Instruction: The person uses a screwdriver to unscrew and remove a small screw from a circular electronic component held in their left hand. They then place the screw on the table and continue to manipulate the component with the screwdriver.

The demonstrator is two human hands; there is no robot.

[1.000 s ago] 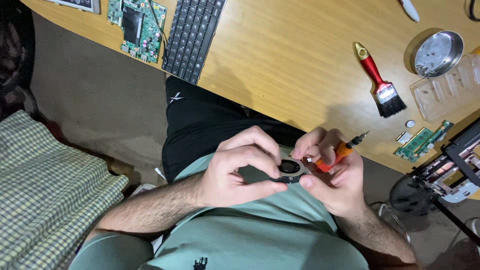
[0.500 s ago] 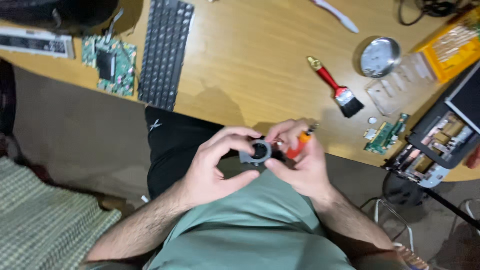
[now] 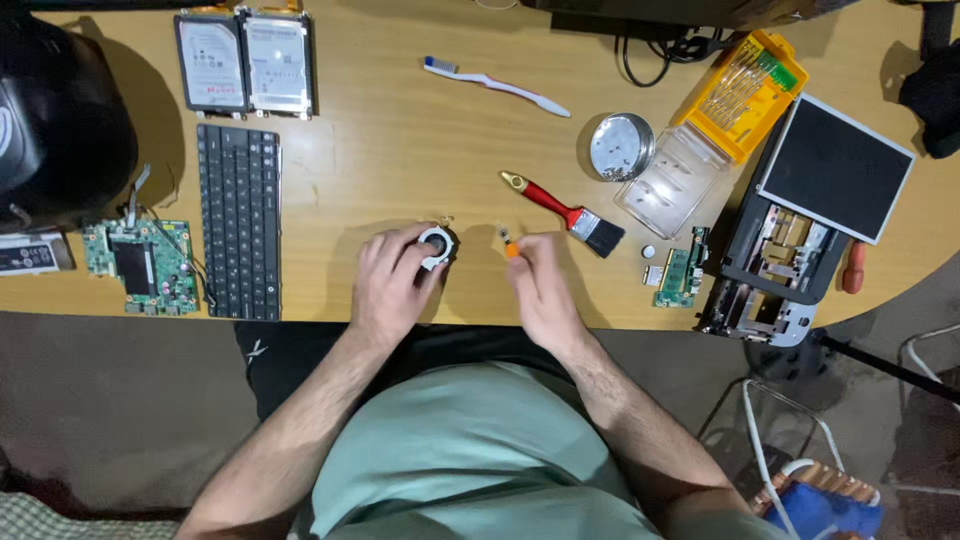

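Both hands now rest on the table, left hand pinching the round fan, right hand gripping the screwdriver.

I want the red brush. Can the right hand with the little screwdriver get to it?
Probably yes. The red-handled brush lies on the table just beyond the right hand, with nothing between them, but that hand already holds the small orange screwdriver.
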